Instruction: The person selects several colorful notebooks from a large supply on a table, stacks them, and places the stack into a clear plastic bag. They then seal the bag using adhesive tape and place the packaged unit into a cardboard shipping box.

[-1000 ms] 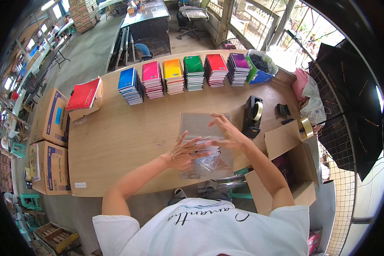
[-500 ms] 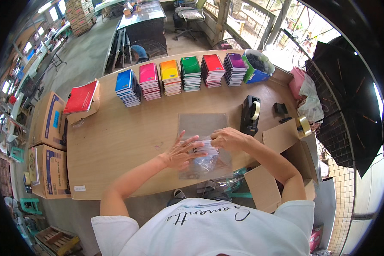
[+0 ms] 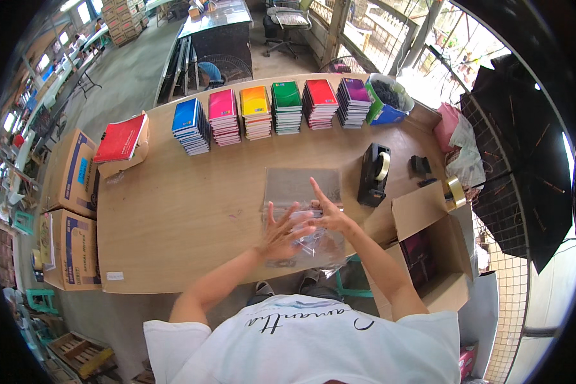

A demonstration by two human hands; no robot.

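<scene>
My left hand [image 3: 287, 233] lies over a small bundle in crinkled clear plastic [image 3: 313, 243], its fingers spread. From the right, my right hand [image 3: 331, 216] reaches over the same bundle, fingers stretched, the index finger pointing away from me. The fingers of both hands meet or overlap above it, hiding most of it; its exact kind I cannot make out. Beneath lies a greyish rectangular sheet [image 3: 294, 181] at the near side of the wooden table [image 3: 173, 211]. Neither hand visibly grips anything.
Notebook stacks in blue [image 3: 186, 115], pink, yellow, green, red and purple line the far edge, beside a bin [image 3: 387, 99]. A black tape dispenser [image 3: 372, 173] stands right, near an open carton [image 3: 451, 256]. Red notebooks [image 3: 120, 142] and cartons [image 3: 77, 246] are at left.
My right hand has gone from pinched fingers to stretched ones and has moved slightly toward the left hand. My left hand remains spread over the bundle. The view has shifted slightly.
</scene>
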